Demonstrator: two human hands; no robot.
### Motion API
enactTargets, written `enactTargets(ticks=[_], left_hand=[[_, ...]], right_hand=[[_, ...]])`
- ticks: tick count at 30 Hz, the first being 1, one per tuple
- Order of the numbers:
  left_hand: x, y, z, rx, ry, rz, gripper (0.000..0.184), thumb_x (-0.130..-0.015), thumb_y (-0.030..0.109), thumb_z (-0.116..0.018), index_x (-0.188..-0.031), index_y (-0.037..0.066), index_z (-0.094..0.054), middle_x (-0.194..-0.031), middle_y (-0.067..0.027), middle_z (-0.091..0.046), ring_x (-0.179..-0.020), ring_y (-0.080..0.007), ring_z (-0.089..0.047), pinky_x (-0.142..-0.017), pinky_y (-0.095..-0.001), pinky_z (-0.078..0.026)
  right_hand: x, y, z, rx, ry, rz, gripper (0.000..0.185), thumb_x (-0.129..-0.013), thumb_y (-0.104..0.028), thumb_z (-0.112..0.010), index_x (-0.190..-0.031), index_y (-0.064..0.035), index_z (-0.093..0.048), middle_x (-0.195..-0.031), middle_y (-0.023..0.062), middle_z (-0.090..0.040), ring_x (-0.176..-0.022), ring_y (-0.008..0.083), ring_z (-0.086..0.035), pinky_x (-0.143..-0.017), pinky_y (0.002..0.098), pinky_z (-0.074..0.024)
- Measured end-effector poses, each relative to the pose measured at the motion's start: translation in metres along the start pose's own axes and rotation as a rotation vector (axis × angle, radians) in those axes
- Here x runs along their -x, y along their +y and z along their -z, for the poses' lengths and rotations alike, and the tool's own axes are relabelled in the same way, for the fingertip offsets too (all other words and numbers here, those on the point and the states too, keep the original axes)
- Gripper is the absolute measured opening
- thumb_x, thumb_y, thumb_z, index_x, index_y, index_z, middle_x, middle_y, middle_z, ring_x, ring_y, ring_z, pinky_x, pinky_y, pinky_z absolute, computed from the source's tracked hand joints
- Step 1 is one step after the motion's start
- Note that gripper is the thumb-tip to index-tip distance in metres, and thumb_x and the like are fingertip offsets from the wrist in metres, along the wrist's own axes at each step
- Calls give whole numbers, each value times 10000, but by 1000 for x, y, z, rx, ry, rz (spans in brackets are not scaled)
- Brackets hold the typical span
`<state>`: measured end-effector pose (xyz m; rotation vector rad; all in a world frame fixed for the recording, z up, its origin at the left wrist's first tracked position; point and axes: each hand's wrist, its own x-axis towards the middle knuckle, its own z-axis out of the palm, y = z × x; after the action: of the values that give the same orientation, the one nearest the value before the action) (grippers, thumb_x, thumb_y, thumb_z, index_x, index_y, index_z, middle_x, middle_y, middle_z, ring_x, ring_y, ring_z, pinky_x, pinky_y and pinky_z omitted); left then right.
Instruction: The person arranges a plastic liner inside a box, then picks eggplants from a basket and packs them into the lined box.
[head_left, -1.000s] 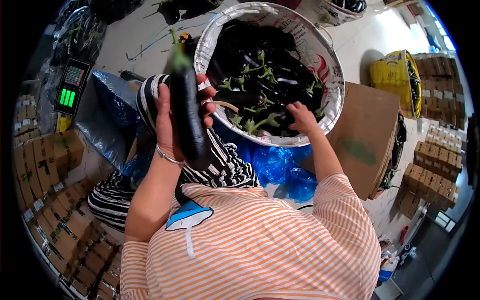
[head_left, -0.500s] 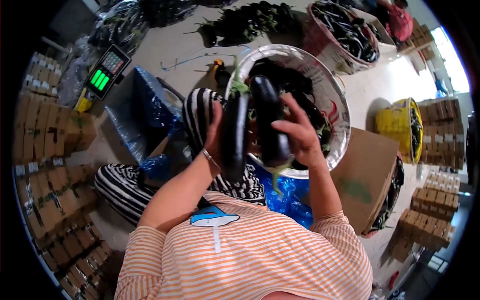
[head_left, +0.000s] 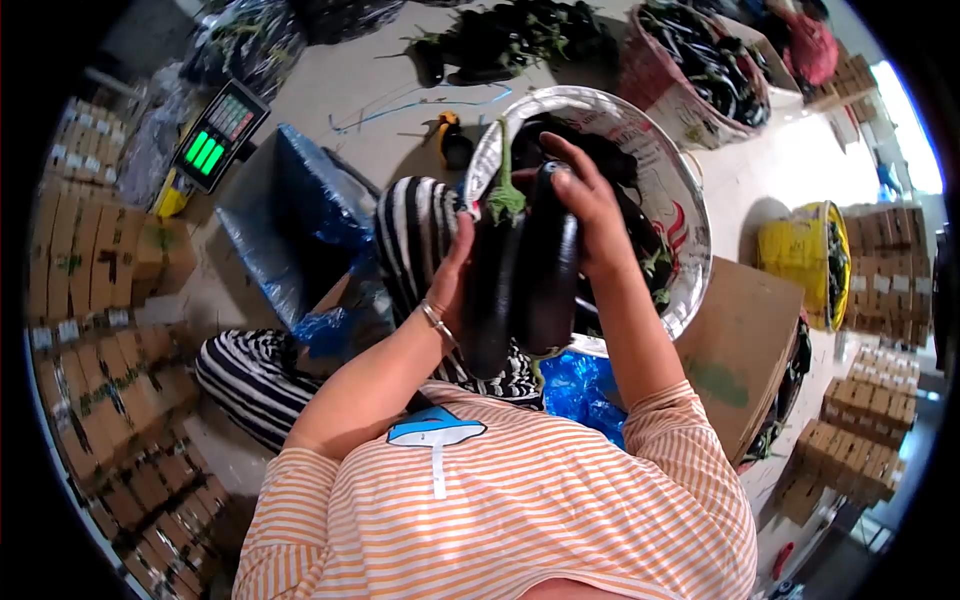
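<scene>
My left hand is wrapped round the side of a long dark eggplant with a green stem pointing away from me; most of its fingers are hidden behind it. A second eggplant lies alongside, touching the first, its far end under the thumb and fingers of my right hand. Both eggplants are held above my lap at the near left rim of a large white-lined basket. More eggplants lie inside that basket, partly hidden by my right hand and arm.
A blue-lined box stands open on my left, with a lit green scale display beyond it. Cardboard leans at my right. Loose eggplants, a full basket and a yellow container stand farther off. Stacked cartons line the left.
The two eggplants have come closer together, side by side. My right hand has moved up toward the far end of its eggplant, and the view has shifted slightly.
</scene>
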<state>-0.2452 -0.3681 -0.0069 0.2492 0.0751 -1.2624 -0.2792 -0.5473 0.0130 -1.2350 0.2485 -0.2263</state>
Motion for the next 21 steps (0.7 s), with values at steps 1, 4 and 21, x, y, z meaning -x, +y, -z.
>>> enactTargets(ticks=[1, 4, 21], left_hand=[[4, 2, -6, 15, -13, -3, 751, -861, 648, -410, -1371, 97, -397, -1284, -91, -534, -1165, -231, -526, -1005, -395, -407], [9, 5, -1, 81, -34, -109, 786, -853, 680, -369, -1375, 94, -394, -1309, -124, -506, -1174, -293, -511, -1016, -449, -385], [162, 213, 16, -143, -53, -862, 697, -866, 656, -398, -1244, 80, -500, -1208, -139, -571, -1129, -280, -541, -921, -448, -468]], right_hand=[[-14, -10, -4, 21, 24, -28, 418, -840, -209, -637, -1211, -34, -556, -1082, 91, -618, -1013, 166, -555, -921, 272, -394], [-39, -24, -8, 239, 299, 455, 213, -820, -18, -567, -1012, -18, -658, -1020, 85, -651, -959, 164, -604, -824, 285, -478], [-88, -15, -266, 263, -526, 100, 698, -853, -185, -651, -1411, -13, -268, -1024, 155, -628, -906, 226, -628, -764, 315, -517]])
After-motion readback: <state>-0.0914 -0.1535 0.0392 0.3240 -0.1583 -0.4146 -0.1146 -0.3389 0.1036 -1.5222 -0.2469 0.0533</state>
